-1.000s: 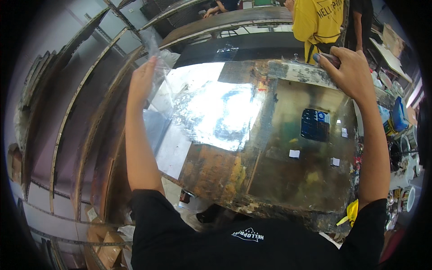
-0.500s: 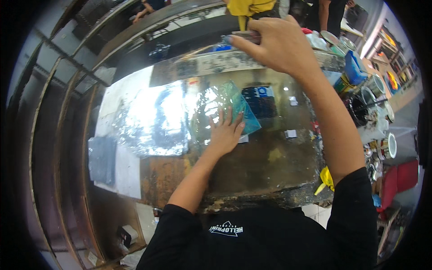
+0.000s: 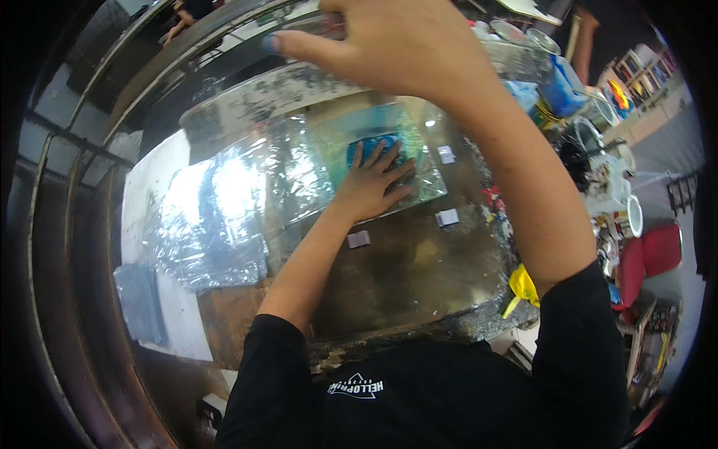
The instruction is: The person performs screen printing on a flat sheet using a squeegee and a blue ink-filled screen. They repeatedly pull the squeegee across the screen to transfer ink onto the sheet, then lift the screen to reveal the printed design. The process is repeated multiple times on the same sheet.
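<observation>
My left hand [image 3: 374,183] lies flat, fingers spread, on a clear, teal-tinted plastic bag or sheet [image 3: 422,168]. Beneath it, a dark blue rectangle [image 3: 360,147] on the brown tabletop shows partly through the plastic; my fingers cover the rest. My right hand [image 3: 404,45] is raised above the far side of the table, close to the camera. Its thumb points left and its other fingers curl at the picture's top edge, around something I cannot make out. Small pale squares [image 3: 446,154] sit on the tabletop around the plastic.
Shiny clear plastic bags [image 3: 213,217] are piled on the left, over a white board [image 3: 183,322]. A grey folded stack [image 3: 142,299] lies at its corner. Cans and tubs [image 3: 587,135] crowd the right edge, near a yellow object [image 3: 522,288]. Another person's arm [image 3: 587,41] shows at upper right.
My left hand and the teal-tinted plastic have moved over the dark blue rectangle, and the plastic now lies straighter. My right hand appears larger and higher. The whole view has shifted.
</observation>
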Action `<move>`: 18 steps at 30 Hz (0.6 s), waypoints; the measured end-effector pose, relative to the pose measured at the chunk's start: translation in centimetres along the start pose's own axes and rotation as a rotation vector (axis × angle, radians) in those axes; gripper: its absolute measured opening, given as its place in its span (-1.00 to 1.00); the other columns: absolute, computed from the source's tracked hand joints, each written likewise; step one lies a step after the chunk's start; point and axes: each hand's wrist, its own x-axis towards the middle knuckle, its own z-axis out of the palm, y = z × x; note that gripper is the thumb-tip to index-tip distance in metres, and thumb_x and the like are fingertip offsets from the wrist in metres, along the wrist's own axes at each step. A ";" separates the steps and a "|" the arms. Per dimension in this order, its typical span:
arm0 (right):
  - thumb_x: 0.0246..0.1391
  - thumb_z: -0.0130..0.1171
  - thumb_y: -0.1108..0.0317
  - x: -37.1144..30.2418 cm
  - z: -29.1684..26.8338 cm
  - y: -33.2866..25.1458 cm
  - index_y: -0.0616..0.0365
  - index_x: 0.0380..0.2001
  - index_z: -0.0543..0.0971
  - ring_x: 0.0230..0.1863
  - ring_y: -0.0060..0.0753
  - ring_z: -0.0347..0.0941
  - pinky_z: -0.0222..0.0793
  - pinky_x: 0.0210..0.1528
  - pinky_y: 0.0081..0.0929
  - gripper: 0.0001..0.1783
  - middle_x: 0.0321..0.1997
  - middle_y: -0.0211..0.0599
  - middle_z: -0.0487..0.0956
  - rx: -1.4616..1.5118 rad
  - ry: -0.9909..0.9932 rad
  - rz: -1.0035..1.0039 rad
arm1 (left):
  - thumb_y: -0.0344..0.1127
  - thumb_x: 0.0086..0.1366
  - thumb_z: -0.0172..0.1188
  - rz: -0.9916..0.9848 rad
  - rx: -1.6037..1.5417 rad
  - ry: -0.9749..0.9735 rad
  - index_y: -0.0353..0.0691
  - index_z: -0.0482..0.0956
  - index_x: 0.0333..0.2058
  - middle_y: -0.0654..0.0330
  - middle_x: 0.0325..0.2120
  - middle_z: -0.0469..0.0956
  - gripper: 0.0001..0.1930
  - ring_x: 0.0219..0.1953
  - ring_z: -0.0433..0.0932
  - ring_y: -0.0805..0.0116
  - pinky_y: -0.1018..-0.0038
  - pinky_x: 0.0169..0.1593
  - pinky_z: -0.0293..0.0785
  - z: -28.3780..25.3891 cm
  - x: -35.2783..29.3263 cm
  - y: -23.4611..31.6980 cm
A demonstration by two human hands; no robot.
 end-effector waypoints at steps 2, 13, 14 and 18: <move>0.27 0.08 -0.27 0.6 0.1 -0.1 0.29 -0.56 0.68 -0.39 0.01 0.66 0.50 -0.05 -0.09 -0.25 -0.56 0.00 0.65 -0.016 -0.046 0.032 | 0.12 0.54 0.01 -0.274 -0.108 0.140 -0.01 0.38 0.42 -0.03 0.47 0.26 -0.40 0.51 0.18 -0.18 -0.25 0.56 -0.17 -1.4 -1.6 -1.6; 0.28 0.07 -0.29 0.5 0.7 0.4 0.23 -0.46 0.76 -0.38 -0.03 0.68 0.52 -0.07 -0.16 -0.27 -0.38 -0.06 0.75 -0.102 -0.171 0.090 | 0.32 0.55 -0.13 -1.106 0.205 -0.054 -0.31 0.07 0.53 -0.12 0.54 0.11 -0.11 0.59 0.01 -0.16 -0.21 0.56 -0.21 -10.5 -22.9 -9.6; 0.27 0.09 -0.31 0.4 1.0 0.4 0.21 -0.47 0.73 -0.39 -0.03 0.65 0.45 -0.10 -0.14 -0.27 -0.42 -0.08 0.71 -0.092 -0.114 0.058 | 0.32 0.54 -0.11 -1.141 0.151 -0.082 -0.30 0.09 0.53 -0.12 0.53 0.12 -0.11 0.58 0.03 -0.17 -0.20 0.56 -0.18 -11.1 -24.8 -10.3; 0.27 0.12 -0.34 -0.1 1.9 0.2 0.19 -0.38 0.73 -0.43 -0.05 0.59 0.35 -0.19 -0.15 -0.29 -0.49 -0.09 0.65 -0.051 0.059 -0.039 | 0.29 0.48 0.05 -1.035 0.203 0.054 -0.24 0.18 0.51 -0.10 0.50 0.21 -0.13 0.55 0.10 -0.16 -0.15 0.55 -0.07 -14.6 -29.9 -12.2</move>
